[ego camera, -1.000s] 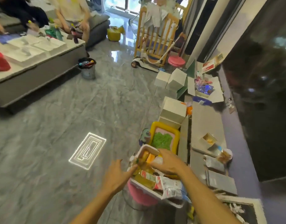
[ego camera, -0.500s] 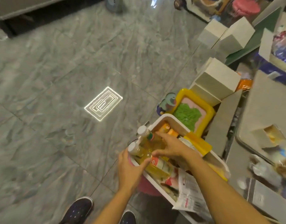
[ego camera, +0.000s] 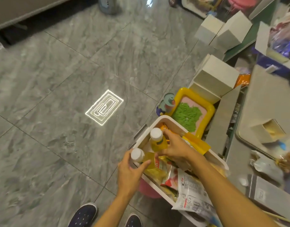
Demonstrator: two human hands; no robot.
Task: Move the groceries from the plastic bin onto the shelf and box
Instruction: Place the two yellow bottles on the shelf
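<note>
A white plastic bin [ego camera: 141, 136] stands low at centre right, full of groceries. Two yellow drink bottles with white caps stick up from its near corner. My left hand [ego camera: 131, 171] grips the nearer bottle [ego camera: 138, 156] just below its cap. My right hand [ego camera: 175, 149] holds the farther bottle [ego camera: 158, 140] by its body. Snack packets [ego camera: 170, 176] and a white printed bag [ego camera: 191, 194] fill the rest of the bin. The grey shelf [ego camera: 269, 99] runs along the right.
A yellow tray of green sand [ego camera: 189, 110] lies just beyond the bin, with white boxes [ego camera: 214, 77] behind it. An open carton [ego camera: 269, 131] and wrapped items sit on the shelf. A pink stool [ego camera: 147, 189] shows under the bin. My shoes [ego camera: 85, 215] are on the marble floor.
The view has dropped from the room to the bin. Both hands have closed on the two bottles, which now stand a little higher and more upright in the bin.
</note>
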